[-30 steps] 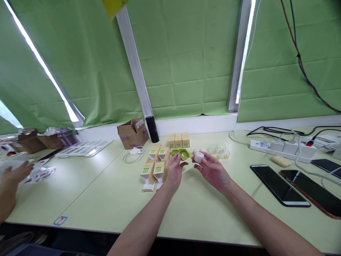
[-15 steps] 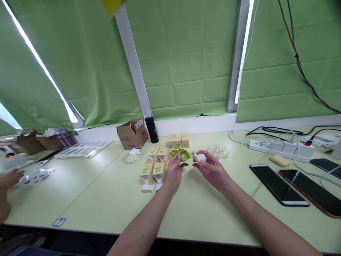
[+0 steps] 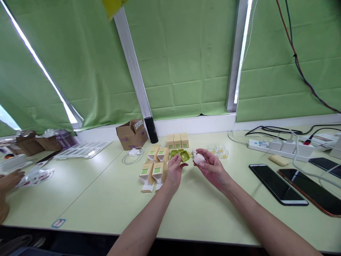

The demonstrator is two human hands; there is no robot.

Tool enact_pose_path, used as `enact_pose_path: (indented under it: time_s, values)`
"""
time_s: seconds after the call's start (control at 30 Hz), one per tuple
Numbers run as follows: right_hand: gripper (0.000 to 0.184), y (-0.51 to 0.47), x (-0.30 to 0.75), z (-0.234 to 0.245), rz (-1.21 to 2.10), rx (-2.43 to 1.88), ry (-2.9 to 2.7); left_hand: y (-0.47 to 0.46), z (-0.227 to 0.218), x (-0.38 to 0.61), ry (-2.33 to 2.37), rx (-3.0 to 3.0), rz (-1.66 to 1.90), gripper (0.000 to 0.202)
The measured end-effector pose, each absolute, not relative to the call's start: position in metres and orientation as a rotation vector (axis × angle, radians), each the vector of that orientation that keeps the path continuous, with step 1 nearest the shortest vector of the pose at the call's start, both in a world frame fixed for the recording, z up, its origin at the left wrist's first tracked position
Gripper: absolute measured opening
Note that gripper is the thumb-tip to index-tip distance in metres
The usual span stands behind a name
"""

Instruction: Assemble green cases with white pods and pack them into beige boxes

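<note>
My left hand [image 3: 174,170] pinches a small green square cup [image 3: 184,155], its hollow side turned up toward me. Close to its right, my right hand [image 3: 213,166] is closed on a small white rounded piece [image 3: 199,159], whose exact kind I cannot make out. A gap separates the two pieces. Behind the left fingers lie more green cups [image 3: 174,152] on the table. Open-flapped small cartons [image 3: 146,171] with green labels stand just left of that hand. Beyond the right hand are several clear cups [image 3: 223,153] with yellow centres.
Small closed cartons [image 3: 177,141] stand in a row at the back, near a black cylinder [image 3: 151,129] and a brown cardboard box [image 3: 131,134]. Phones [image 3: 278,185] and a power strip [image 3: 279,149] with cables lie at right. At far left, another person's hand [image 3: 10,180] touches a plastic bag [image 3: 37,176].
My right hand has turned the white piece slightly between its fingers. The left hand keeps the green cup in nearly the same place. The view has shifted a little.
</note>
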State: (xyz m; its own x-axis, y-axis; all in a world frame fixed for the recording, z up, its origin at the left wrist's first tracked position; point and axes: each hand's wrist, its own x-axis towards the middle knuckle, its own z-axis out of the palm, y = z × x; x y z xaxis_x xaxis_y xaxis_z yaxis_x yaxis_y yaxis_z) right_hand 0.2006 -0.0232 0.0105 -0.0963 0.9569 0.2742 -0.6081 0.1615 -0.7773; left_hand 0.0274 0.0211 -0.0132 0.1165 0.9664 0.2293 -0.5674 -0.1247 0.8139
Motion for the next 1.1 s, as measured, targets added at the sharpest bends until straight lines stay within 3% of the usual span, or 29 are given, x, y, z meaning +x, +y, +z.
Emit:
enact_pose_path:
  time_s: [0.37, 0.63, 1.1]
  values:
    - [0.039, -0.021, 0.198, 0.012, 1.282, -0.556, -1.0, 0.018, -0.01, 0.029, 0.573, 1.049, 1.415, 0.032]
    - [0.052, -0.014, 0.197, 0.001, 1.075, -0.8, -1.119, 0.02, -0.014, 0.031, 0.617, 1.154, 1.405, 0.038]
    - [0.053, -0.013, 0.198, 0.001, 0.941, -0.901, -1.241, 0.026, -0.019, 0.033, 0.77, 1.28, 1.399, 0.06]
